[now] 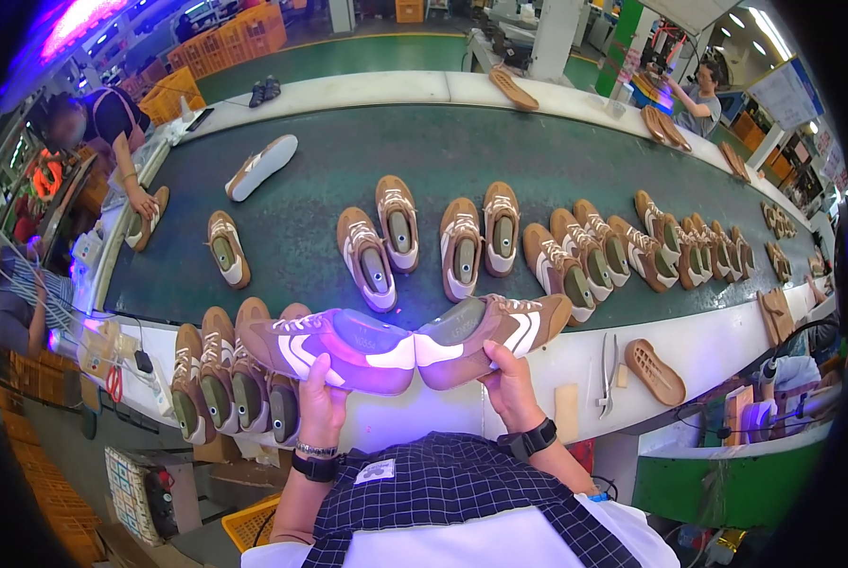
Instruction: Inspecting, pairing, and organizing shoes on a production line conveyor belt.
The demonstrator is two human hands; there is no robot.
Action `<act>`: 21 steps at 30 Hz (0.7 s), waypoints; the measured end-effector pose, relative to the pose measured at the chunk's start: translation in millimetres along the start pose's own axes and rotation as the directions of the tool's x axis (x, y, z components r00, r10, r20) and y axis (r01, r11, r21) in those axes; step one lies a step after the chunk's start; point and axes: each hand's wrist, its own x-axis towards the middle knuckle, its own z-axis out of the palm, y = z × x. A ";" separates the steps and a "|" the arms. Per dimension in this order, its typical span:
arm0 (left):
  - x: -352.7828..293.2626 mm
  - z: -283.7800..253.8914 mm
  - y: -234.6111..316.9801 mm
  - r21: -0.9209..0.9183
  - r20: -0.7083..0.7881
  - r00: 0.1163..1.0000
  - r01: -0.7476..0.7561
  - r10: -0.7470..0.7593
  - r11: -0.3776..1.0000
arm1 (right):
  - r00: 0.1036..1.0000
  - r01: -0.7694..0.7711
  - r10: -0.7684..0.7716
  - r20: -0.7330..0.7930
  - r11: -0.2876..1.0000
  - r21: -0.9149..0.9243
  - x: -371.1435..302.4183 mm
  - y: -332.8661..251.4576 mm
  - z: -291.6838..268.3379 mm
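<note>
In front of me I hold two brown-and-white sneakers heel to heel. My left hand (322, 402) grips the left sneaker (296, 346), its toe pointing left. With my right hand (512, 388) I hold the right sneaker (528, 317), toe to the right. Grey shoe lasts (371, 331) fill both openings, and the white heels meet in the middle. Purple light falls on the left sneaker. Close by on the left, a row of similar sneakers (218, 374) stands on the white ledge (443, 417), partly hidden by the left sneaker.
Many sneakers (462, 241) stand on the green conveyor belt (320, 151); one sneaker (261, 168) lies on its side. Pincers (609, 379) and a brown sole (655, 372) lie to my right. A co-worker's hand (143, 203) touches a shoe at far left. Another person (700, 99) works at far right.
</note>
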 end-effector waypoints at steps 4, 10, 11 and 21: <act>1.6 -3.9 3.9 -0.062 0.052 0.999 0.014 -0.011 0.998 | 0.995 -0.023 0.013 0.097 0.995 0.101 -0.3 -1.9 -8.2; 95.8 -16.4 49.3 -0.203 0.290 0.956 0.013 0.048 0.979 | 0.966 -0.251 0.241 0.097 0.962 0.111 -6.1 9.4 -37.5; 123.3 -22.7 66.9 -0.094 0.239 0.971 0.009 0.014 0.996 | 0.959 -0.266 0.254 0.125 0.959 0.095 -6.2 12.9 -45.1; 164.0 -98.1 61.1 0.209 -0.345 0.919 -0.121 0.189 0.970 | 0.839 -0.521 0.495 0.225 0.850 0.072 16.3 30.7 -69.2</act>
